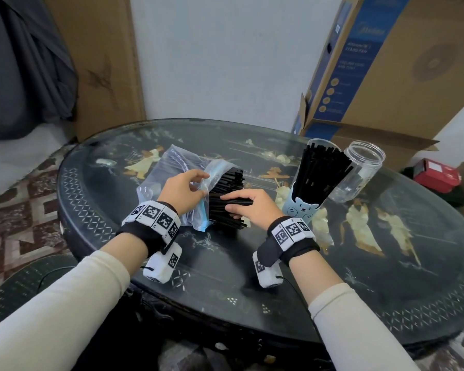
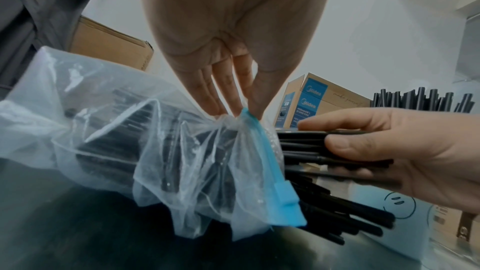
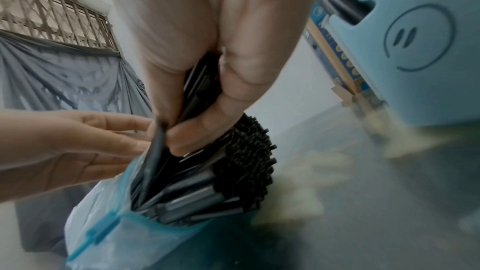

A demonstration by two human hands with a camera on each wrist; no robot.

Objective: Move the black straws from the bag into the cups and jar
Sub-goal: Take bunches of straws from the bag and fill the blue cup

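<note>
A clear zip bag [image 1: 169, 167] [image 2: 109, 130] [image 3: 124, 239] with a blue seal lies on the table, black straws [image 1: 225, 202] [image 2: 337, 219] [image 3: 241, 174] sticking out of its mouth. My left hand [image 1: 184, 187] [image 2: 233, 93] pinches the bag's blue rim. My right hand [image 1: 248, 204] [image 2: 405, 151] [image 3: 197, 98] grips a small bunch of the straws at the bag's mouth. To the right stands a blue bear cup [image 1: 303, 207] [image 3: 420, 48] full of upright straws [image 1: 324, 170]. Behind it stands a clear jar [image 1: 359, 170] holding no straws.
The oval black table [image 1: 386, 277] has a glass top and inlaid figures. A tall cardboard fan box [image 1: 373, 62] leans at the back right, with a red box [image 1: 437, 175] on the floor beside it. Grey cloth [image 1: 24, 62] hangs at the left.
</note>
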